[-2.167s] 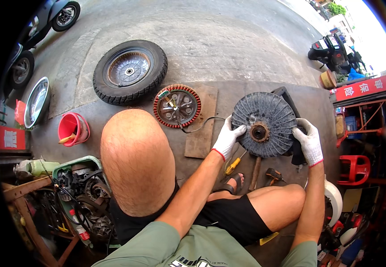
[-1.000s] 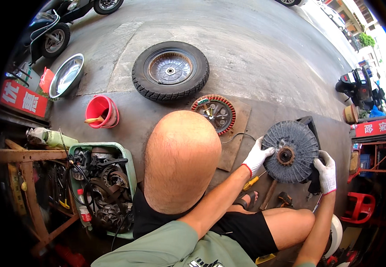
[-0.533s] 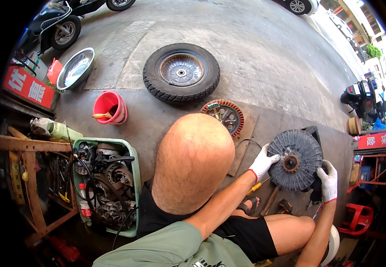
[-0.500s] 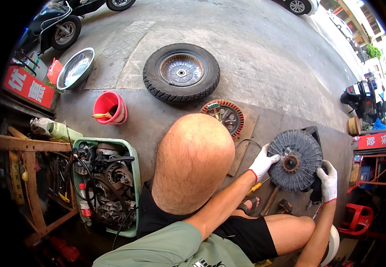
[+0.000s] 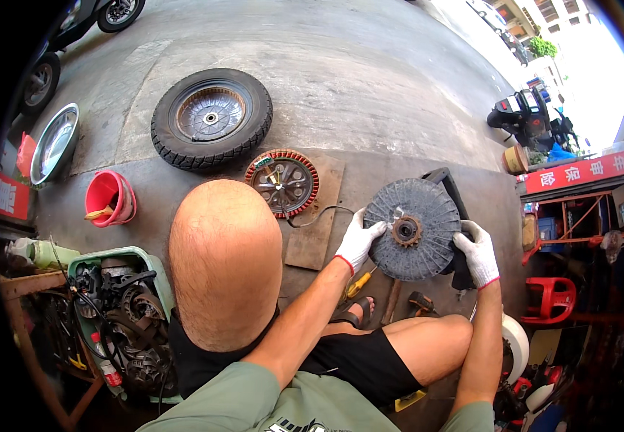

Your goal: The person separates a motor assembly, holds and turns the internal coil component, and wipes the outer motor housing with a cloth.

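Between my gloved hands is a grey, ribbed, round hub-motor cover [image 5: 431,255], dusty, with a rusty, toothed-looking ring around its central bore. My left hand [image 5: 358,241] holds its left edge, thumb resting on the face. On the opposite edge, my right hand [image 5: 479,252] grips the rim, its fingers partly curled behind. A dark block [image 5: 453,189] shows behind the cover, its lower part hidden. To the left, a motor stator [image 5: 299,189] with copper-coloured coils around its edge lies on a wooden board [image 5: 312,241], with a black cable running from it.
A wheel with a tyre [image 5: 258,108] lies flat farther off. Left stand a red bucket [image 5: 130,209], a metal basin [image 5: 67,155] and a green crate [image 5: 162,281] of used parts. By my foot are a yellow-handled screwdriver [image 5: 357,285] and a wooden handle [image 5: 392,302]. A red stool [image 5: 542,301] stands right.
My view has swung to the right, so the surroundings sit farther left in the picture. Both hands keep their hold on the cover's edges.
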A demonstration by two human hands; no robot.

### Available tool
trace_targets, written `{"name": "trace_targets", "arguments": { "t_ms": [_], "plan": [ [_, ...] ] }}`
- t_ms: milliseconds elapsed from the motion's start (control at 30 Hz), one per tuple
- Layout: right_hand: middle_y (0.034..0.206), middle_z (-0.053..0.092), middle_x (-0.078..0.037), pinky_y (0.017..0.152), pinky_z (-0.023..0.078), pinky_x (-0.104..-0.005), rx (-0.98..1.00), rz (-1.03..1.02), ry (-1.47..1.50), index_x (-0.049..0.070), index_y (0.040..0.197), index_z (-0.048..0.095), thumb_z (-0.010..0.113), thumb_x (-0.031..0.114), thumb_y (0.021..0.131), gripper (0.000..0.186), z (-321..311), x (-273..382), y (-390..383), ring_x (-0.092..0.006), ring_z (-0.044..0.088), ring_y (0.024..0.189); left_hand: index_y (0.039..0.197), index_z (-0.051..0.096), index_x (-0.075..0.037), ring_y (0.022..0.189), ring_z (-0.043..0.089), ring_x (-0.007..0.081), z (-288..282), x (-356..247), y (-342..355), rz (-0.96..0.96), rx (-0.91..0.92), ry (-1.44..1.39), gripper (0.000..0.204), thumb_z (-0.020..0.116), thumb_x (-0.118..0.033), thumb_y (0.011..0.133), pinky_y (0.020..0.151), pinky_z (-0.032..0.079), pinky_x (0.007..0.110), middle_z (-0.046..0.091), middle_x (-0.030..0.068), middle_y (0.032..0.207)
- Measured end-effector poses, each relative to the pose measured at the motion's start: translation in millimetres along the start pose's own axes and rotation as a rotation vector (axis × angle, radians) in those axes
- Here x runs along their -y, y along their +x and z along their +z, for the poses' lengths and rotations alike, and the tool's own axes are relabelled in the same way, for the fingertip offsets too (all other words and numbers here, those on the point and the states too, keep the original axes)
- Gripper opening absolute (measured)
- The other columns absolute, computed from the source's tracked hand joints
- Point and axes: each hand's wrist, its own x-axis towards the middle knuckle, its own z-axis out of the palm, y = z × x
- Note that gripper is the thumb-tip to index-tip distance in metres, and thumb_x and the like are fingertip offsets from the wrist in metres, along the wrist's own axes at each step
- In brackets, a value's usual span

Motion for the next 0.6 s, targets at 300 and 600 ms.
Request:
{"name": "trace_targets", "arguments": {
  "t_ms": [300, 600],
  "plan": [
    [0.104, 0.069, -0.009, 0.087, 0.051, -0.0289, 0.014, 0.011, -0.007, -0.008, 0.118, 0.063, 0.065, 0.008, 0.087, 0.035, 2.9, 5.8, -3.4, -0.0138, 0.063, 0.094, 0.146, 0.031, 0.009, 0.115, 0.06, 0.0216, -1.0, -1.8, -2.6, -0.006, 0.011, -0.013, 0.074, 0.072, -0.005, 0.087, 0.102, 0.048, 0.034, 0.058, 0.0179, 0.131],
    [0.109, 0.068, -0.012, 0.09, 0.05, -0.0293, -0.004, 0.024, 0.072, -0.01, 0.122, 0.061, 0.065, 0.011, 0.089, 0.04, 2.7, 7.1, -3.8, -0.0156, 0.063, 0.099, 0.146, 0.032, 0.01, 0.113, 0.061, 0.0236, -1.8, -4.6, -2.3, -0.071, 0.04, -0.034, 0.072, 0.071, -0.007, 0.089, 0.1, 0.05, 0.036, 0.059, 0.0197, 0.13]
  ]
}}
